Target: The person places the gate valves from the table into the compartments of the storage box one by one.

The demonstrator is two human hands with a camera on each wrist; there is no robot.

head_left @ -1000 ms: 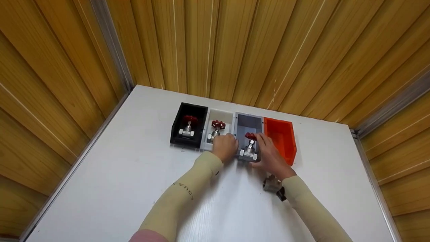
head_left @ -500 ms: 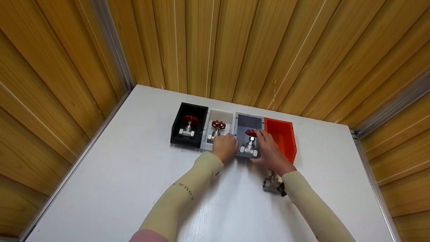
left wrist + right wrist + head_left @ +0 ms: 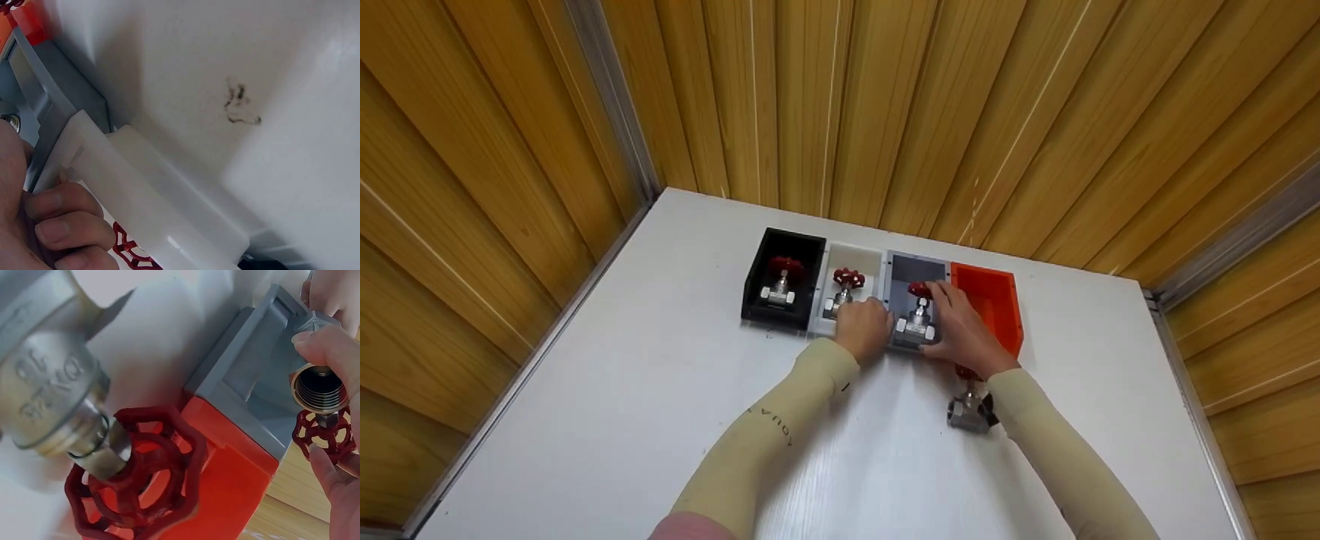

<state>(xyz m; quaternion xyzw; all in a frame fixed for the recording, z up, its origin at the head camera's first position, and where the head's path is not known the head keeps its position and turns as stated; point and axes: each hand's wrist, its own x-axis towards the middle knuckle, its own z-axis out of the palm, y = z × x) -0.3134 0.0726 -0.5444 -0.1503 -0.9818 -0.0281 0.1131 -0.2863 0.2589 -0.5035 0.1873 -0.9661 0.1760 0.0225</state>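
Note:
In the head view my right hand [image 3: 966, 334] holds a steel valve with a red handwheel [image 3: 916, 324] at the front of the grey bin [image 3: 919, 268]. The right wrist view shows the thumb on its threaded body [image 3: 319, 388] and fingers at the handwheel [image 3: 324, 436]. My left hand [image 3: 864, 328] grips the adjoining walls of the white bin [image 3: 855, 257] and the grey bin, its fingers [image 3: 73, 228] curled over the white side. Another red-wheeled valve [image 3: 844, 292] sits in the white bin, partly behind that hand.
The black bin [image 3: 793, 244] at the left holds a valve [image 3: 778, 291]. An orange bin [image 3: 986, 289] stands at the right end of the row. One more valve [image 3: 969, 411] stands on the white table [image 3: 660, 360], near my right wrist. Wood-patterned walls [image 3: 885, 112] enclose the table.
My right hand and its valve have moved a little away from me, farther into the grey bin. The left hand has stayed in place. More of the valve on the table shows.

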